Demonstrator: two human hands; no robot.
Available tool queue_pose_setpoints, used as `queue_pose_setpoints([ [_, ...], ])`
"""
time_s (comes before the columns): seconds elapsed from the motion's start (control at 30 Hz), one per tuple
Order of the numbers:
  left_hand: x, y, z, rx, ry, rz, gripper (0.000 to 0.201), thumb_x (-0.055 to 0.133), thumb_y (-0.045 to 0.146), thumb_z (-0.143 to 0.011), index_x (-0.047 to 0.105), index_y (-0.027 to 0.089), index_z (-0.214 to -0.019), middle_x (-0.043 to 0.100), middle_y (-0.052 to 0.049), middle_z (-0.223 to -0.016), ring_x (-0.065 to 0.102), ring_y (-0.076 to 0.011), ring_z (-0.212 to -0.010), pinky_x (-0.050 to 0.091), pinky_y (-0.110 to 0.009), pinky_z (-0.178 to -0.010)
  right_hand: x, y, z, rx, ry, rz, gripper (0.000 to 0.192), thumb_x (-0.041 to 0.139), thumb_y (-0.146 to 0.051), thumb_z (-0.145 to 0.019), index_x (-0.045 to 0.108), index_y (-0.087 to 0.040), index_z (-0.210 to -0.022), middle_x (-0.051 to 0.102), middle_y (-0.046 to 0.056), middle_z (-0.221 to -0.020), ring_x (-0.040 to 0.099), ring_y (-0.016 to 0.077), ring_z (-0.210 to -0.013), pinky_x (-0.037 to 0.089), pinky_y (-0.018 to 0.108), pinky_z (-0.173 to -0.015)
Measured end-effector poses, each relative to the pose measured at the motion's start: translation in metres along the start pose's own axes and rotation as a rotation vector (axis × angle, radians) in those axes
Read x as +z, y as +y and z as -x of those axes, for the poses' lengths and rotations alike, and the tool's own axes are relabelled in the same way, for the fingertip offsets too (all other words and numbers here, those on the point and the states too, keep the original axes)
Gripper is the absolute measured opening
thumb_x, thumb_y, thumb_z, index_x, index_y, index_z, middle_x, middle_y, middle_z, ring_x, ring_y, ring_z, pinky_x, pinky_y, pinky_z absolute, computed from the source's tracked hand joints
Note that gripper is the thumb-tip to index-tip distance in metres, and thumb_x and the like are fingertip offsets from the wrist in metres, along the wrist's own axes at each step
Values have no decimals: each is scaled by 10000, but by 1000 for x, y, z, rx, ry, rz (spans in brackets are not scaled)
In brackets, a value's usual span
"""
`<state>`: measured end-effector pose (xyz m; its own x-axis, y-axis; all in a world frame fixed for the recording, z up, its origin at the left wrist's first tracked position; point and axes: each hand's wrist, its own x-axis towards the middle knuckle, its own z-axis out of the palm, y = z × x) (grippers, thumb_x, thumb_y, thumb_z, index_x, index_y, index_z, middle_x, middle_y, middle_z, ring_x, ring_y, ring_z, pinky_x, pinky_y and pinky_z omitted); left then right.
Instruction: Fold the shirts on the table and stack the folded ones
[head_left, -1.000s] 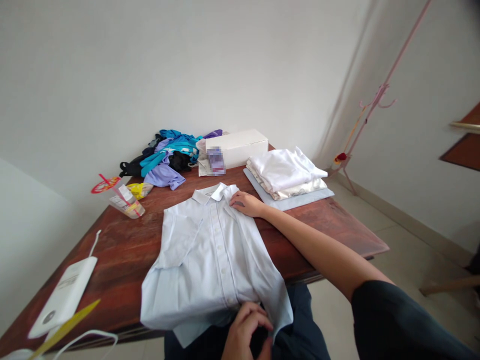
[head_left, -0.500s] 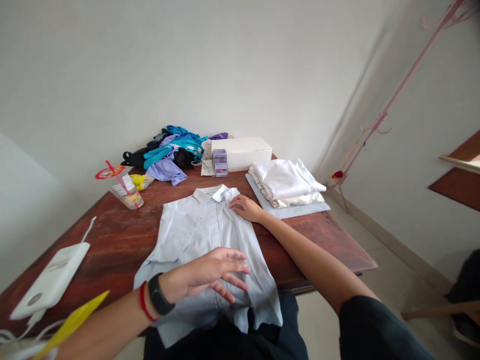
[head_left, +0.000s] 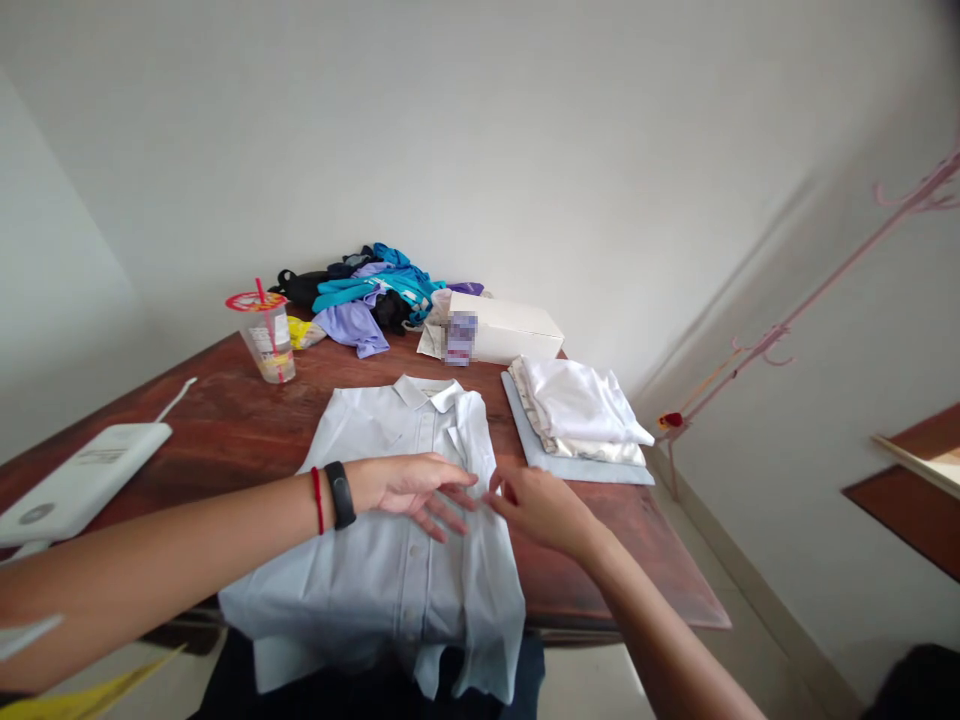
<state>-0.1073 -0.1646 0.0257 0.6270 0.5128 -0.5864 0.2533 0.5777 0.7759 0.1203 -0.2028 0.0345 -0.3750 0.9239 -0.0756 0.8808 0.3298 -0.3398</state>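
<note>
White walls, reddish-brown wooden bench [head_left: 225,425]. Pale blue short-sleeved button-up shirt [head_left: 390,560] lies face-up at the near edge, hem hanging over it. My left hand [head_left: 409,487] is flat on the placket, fingers [head_left: 450,480] spread, gripping nothing. My right hand [head_left: 536,505] sits at the folded right side, fingers loosely apart, touching cloth. Best to press the fold flat and keep its edge parallel to the buttons. Folded white stack [head_left: 581,415] beside it.
</note>
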Motion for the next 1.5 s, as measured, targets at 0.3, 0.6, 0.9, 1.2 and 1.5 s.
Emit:
queue_pose_setpoints([
  [0.3, -21, 23, -25, -105, -59, -294, 518, 727, 633, -836, 639, 171, -1054, 745, -187, -1234, 753, -354, -1057, 586, -328, -677, 46, -36, 56, 235, -164, 333, 644, 552, -737, -912, 794, -144, -979, 783, 236, -974, 758, 413, -936, 536, 412, -742],
  [0.6, -24, 21, -52, -223, -88, -422, 609, 691, 734, -814, 662, 144, -960, 735, -272, -1208, 765, -364, -1014, 574, -309, -630, 55, -28, 55, 190, -124, 317, 299, 499, -307, -986, 774, -200, -934, 795, 158, -932, 775, 316, -893, 489, 323, -707],
  [0.9, -24, 21, -81, -249, -196, -362, 680, 711, 814, -728, 689, 157, -903, 759, -280, -1088, 765, -396, -980, 605, -344, -585, 35, -39, 51, 179, -52, 310, 244, 543, -266, -911, 769, -205, -843, 792, 140, -893, 756, 288, -847, 412, 294, -637],
  [1.2, -20, 29, -90, -226, -85, -427, 307, 785, 423, -817, 749, 123, -871, 792, -215, -950, 778, -306, -786, 571, -251, -500, 30, -52, 44, 25, -108, 349, 261, 556, -301, -919, 777, -173, -866, 787, 169, -914, 764, 320, -834, 429, 305, -630],
  [1.5, -19, 15, -69, -66, -12, -37, 266, 666, 366, -963, 704, 104, -981, 775, -137, -898, 761, -232, -781, 630, -336, -766, 41, -48, 41, 7, -76, 285, 272, 515, -333, -980, 738, -196, -906, 787, 139, -903, 757, 265, -791, 422, 284, -639],
])
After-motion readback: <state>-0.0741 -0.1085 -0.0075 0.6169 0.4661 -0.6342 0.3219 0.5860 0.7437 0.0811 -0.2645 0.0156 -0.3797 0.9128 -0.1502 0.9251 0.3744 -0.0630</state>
